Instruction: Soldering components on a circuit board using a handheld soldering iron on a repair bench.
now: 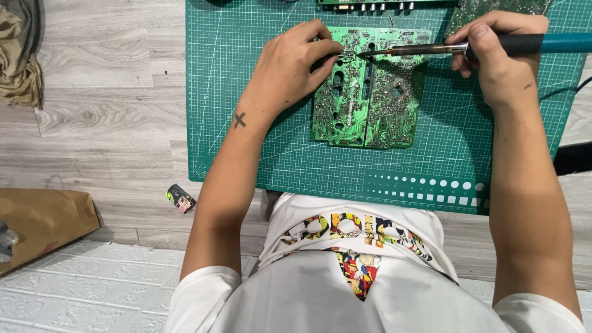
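Grey wood-look floor under us, and we sit at the near edge of a green cutting mat ruled in a white grid, our white printed shirt filling the bottom of the view. In the middle of the mat lies the board, a green circuit board turned solder side up so the joints face us. Our left hand rests on its left upper corner, fingers curled and pinched on what looks like a thin strand of wire or solder, too fine to tell which, fed in toward the joint. Our right hand is closed in a pen-style grip on the iron, a soldering iron with a black grip and teal handle, held nearly level so the tip comes in from the right and meets the strand at the board's top edge. The heel of each hand sits low, on the board or close over the mat, which looks like bracing for a steady tip. More boards lie at the mat's far edge, partly cut off. Off the mat, a small dark lighter-like thing lies on the floor by our left forearm, a brown paper bag sits lower left, and a crumpled olive cloth fills the upper left corner.
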